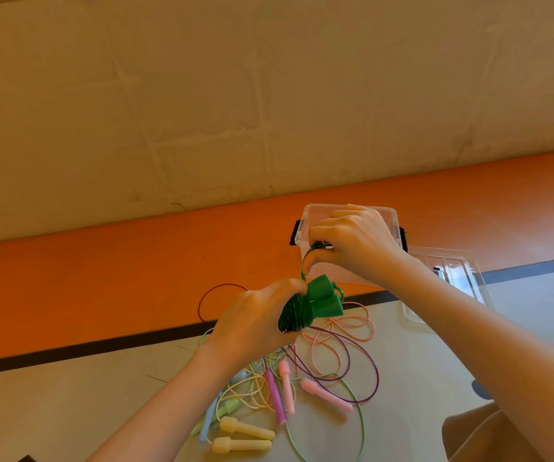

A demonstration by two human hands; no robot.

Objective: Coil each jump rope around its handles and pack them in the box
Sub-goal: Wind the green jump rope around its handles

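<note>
Left hand [255,323] grips the green rope bundle [297,315] around its 2 handles; right hand [352,241], at 1 o'clock from it, pinches the rope's tail. Risk: slack tension lets the coil spring loose. Loose ropes [302,378] tangled at 6 o'clock. Box [305,216] sits open behind right hand, lid [449,278] beside it at 3 o'clock.

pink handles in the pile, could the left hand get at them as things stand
Probably not yet: the left hand holds the green rope bundle. The pink handles lie uncovered on the floor just below it, so once freed, the way looks open.
</note>
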